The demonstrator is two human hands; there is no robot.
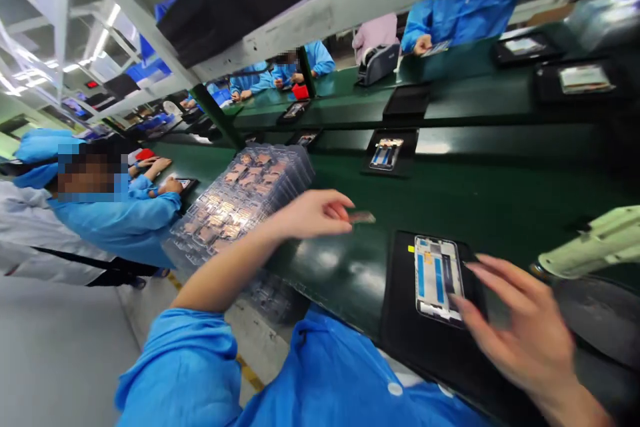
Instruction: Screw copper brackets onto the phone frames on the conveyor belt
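Left hand [313,215] is closed in a pinch on a small dark strip [361,217], held just above the green assembly belt [480,213]. Strip is blurred and partly behind the fingers, so part type unclear.

Right hand [520,330] is open, fingers spread, nothing visible in it. Its fingertips [463,307] are at the lower edge of a phone frame [437,279] on the belt. Can't tell if they touch it or hover. Frame lies flat on a black mat [415,340], blue strips inside it, yellow tag [411,249] just beside it. Lower end of the mat runs out of view under the right hand.

Farther along the belt, a second frame [386,153] sits on its own mat. A stack of clear plastic trays [245,197] with copper-coloured parts sits at the belt's near edge, left forearm [225,273] partly covering it. Pale green fixture [590,243] overhangs the belt, cut off by the picture edge. Co-worker in a blue smock [115,220] works farther down the belt, past the trays.
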